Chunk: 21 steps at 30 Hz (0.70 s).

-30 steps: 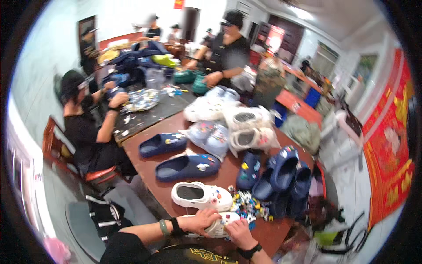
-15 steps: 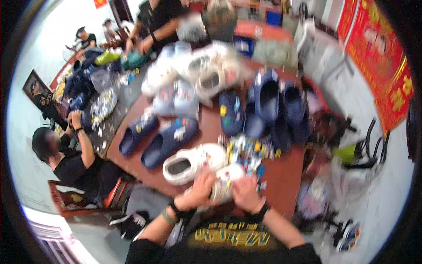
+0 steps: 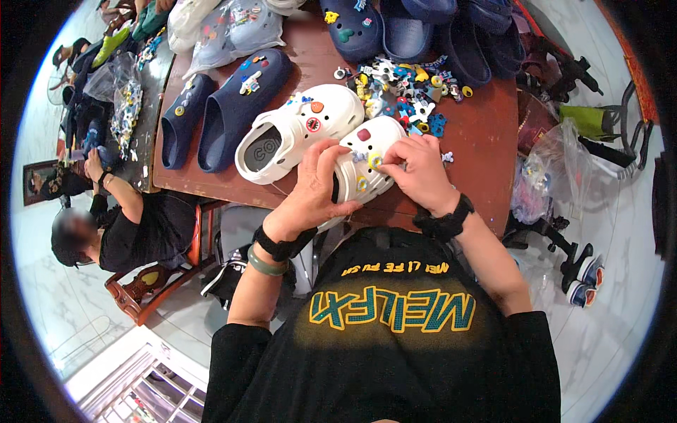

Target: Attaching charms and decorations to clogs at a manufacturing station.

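Note:
A white clog (image 3: 385,135) with a few charms on its upper is held at the near edge of the table. Around its side and heel, my left hand (image 3: 309,189) has its fingers and thumb wrapped. My right hand (image 3: 425,171) pinches at the clog's upper, its fingertips against a yellow ring-like charm (image 3: 375,161). Beside it on the left lies a second white clog (image 3: 285,158), with charms on its toe and its opening toward me. Just beyond the held clog spreads a pile of small colourful shoe charms (image 3: 384,83).
Two navy clogs (image 3: 233,130) stand at the left of the brown table (image 3: 479,141). More navy clogs (image 3: 405,35) and bagged pale clogs (image 3: 236,32) lie farther back. A seated co-worker (image 3: 151,222) is at the left, near a wooden chair (image 3: 134,292). Plastic bags (image 3: 557,162) hang at the right.
The view has tilted downward, so the table's contents sit higher in the picture. Both hands stay at the white clog; my right fingers now pinch at the yellow charm.

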Motion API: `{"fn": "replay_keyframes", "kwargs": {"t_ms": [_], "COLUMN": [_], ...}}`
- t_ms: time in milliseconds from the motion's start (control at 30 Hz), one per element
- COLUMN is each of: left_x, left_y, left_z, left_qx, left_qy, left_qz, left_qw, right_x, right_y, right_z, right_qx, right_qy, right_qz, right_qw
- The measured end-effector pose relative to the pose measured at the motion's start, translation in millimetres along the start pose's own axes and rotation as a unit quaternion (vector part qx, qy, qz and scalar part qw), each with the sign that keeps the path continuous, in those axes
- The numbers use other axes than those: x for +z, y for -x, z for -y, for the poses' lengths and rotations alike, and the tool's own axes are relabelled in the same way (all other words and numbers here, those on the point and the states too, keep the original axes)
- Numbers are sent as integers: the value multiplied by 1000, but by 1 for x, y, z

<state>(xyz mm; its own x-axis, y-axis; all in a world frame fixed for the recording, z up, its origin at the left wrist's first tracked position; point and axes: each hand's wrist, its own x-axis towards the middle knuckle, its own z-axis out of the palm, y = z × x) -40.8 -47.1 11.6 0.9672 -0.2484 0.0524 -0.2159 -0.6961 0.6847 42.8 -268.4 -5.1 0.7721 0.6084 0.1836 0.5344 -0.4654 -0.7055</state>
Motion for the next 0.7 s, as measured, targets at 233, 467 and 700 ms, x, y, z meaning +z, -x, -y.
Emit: {"fn": "replay_keyframes", "kwargs": {"t_ms": [233,467,700], "left_x": [2,-5,-3], "left_y": [0,-2,-7], "left_z": [-7,-4,-3], "left_qx": [6,-24,-15], "left_qy": [-6,15,-17], "left_qz": [-10,-8,3], "left_qw": [1000,1000,1000], "right_x": [2,-30,-61], "right_y": [4,21,49], "right_z": [5,-34,-89], "right_qx": [-139,4,133], "right_qy": [99,-6,45], "right_qz": [-61,-89,21], "right_qw": [983,996,990]}}
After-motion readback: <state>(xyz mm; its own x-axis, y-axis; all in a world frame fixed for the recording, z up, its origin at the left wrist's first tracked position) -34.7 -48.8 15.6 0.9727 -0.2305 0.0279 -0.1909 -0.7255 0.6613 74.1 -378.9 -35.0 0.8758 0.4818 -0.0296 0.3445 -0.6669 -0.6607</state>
